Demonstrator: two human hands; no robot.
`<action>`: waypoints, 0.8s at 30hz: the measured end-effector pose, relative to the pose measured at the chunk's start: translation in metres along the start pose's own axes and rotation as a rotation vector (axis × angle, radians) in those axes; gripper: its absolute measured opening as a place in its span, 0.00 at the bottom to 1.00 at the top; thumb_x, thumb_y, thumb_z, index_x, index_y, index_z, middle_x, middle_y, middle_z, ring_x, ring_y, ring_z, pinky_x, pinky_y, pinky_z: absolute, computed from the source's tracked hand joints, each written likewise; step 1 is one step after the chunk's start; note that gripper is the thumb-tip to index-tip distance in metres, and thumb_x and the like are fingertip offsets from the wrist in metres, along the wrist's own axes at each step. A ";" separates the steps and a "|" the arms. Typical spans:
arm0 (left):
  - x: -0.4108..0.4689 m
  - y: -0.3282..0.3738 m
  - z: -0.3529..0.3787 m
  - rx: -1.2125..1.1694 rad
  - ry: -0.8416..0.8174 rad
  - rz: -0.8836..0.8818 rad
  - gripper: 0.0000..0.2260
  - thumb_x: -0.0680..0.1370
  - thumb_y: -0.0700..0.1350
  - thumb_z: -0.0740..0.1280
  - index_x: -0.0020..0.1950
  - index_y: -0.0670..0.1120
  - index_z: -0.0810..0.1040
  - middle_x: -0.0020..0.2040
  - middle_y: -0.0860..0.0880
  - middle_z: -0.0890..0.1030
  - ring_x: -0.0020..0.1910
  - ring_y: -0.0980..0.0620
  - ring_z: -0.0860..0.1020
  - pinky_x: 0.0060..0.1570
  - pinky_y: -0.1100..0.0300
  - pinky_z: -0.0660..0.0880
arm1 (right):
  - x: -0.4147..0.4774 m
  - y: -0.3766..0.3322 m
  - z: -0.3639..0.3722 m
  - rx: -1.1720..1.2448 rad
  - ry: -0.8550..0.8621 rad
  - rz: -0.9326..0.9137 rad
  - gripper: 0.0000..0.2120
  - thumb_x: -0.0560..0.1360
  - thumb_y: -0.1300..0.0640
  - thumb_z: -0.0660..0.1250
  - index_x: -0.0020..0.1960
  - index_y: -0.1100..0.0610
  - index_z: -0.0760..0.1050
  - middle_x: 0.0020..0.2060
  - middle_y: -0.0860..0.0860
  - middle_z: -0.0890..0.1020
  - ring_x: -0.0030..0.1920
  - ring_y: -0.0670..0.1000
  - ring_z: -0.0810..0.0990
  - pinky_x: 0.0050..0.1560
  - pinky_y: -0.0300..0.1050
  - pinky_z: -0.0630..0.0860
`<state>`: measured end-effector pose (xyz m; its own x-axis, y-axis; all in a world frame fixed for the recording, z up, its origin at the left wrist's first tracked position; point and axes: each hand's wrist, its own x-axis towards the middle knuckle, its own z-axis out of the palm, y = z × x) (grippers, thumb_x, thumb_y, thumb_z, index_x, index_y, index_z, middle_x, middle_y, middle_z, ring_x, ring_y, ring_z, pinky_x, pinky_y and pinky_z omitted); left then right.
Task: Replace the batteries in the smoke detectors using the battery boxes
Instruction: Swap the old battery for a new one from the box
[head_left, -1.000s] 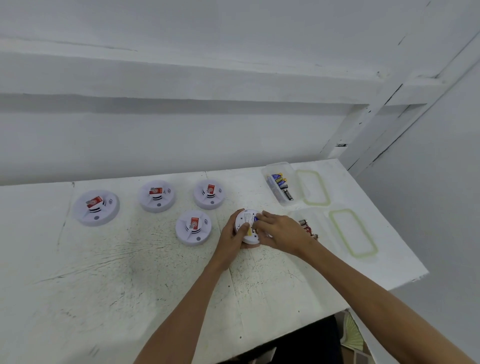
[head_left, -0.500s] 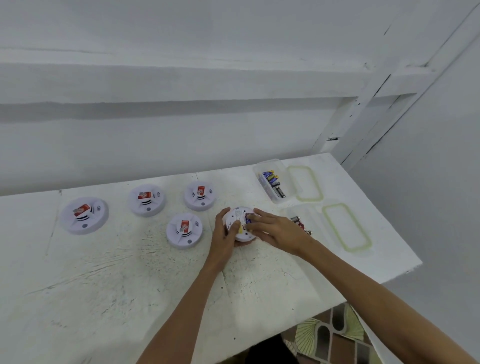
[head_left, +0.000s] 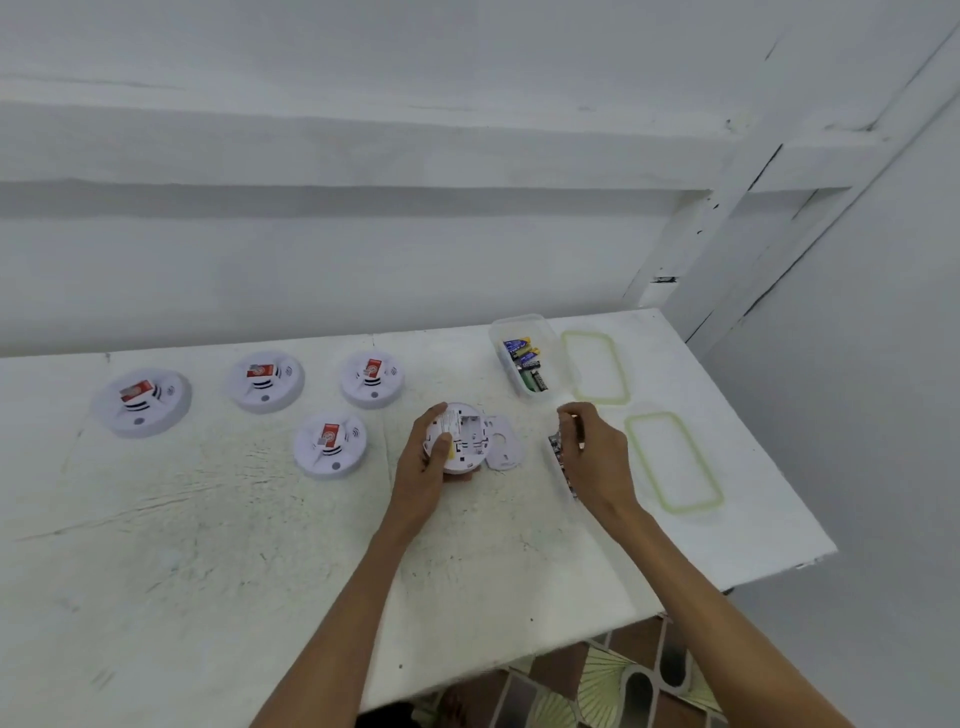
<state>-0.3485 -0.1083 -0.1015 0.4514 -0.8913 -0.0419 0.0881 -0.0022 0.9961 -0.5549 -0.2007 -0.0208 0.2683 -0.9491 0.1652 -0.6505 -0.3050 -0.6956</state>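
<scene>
My left hand grips a white smoke detector turned back-up on the table, thumb on its back. Its battery compartment looks empty. The round back cover lies just right of it. My right hand hovers over the near clear battery box, fingers curled round a dark battery. That box holds dark batteries and is mostly hidden by the hand. The far clear battery box holds blue-and-yellow batteries.
Several other smoke detectors with red labels stand face-up on the white table, one close to my left hand and three in a row behind. Two green-rimmed lids lie right of the boxes. The table's right edge is near.
My right hand left the detector and moved right to the near battery box, carrying a battery. The compartment shows empty now. My left hand keeps its hold on the detector.
</scene>
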 end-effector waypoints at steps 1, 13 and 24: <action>-0.002 0.000 0.004 -0.016 0.002 0.003 0.17 0.87 0.43 0.60 0.76 0.56 0.71 0.71 0.55 0.77 0.67 0.53 0.79 0.52 0.50 0.85 | -0.001 0.007 -0.007 -0.049 -0.024 0.027 0.07 0.83 0.56 0.59 0.54 0.54 0.75 0.36 0.47 0.81 0.34 0.47 0.78 0.35 0.44 0.73; -0.013 -0.001 0.021 -0.074 0.082 0.011 0.16 0.88 0.43 0.60 0.76 0.51 0.72 0.71 0.48 0.78 0.62 0.42 0.83 0.47 0.40 0.85 | -0.005 0.055 -0.032 -0.485 -0.363 0.152 0.10 0.80 0.52 0.63 0.50 0.59 0.75 0.42 0.57 0.82 0.42 0.56 0.80 0.34 0.45 0.73; -0.018 -0.003 0.029 0.006 0.070 0.046 0.16 0.87 0.47 0.61 0.74 0.56 0.73 0.70 0.51 0.77 0.66 0.41 0.80 0.47 0.35 0.84 | -0.006 0.047 -0.029 -0.567 -0.398 0.160 0.10 0.80 0.53 0.64 0.53 0.62 0.72 0.43 0.54 0.70 0.42 0.54 0.71 0.38 0.43 0.66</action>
<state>-0.3822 -0.1055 -0.1019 0.5159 -0.8566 -0.0016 0.0611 0.0349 0.9975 -0.6075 -0.2119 -0.0339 0.3076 -0.9175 -0.2522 -0.9441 -0.2613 -0.2011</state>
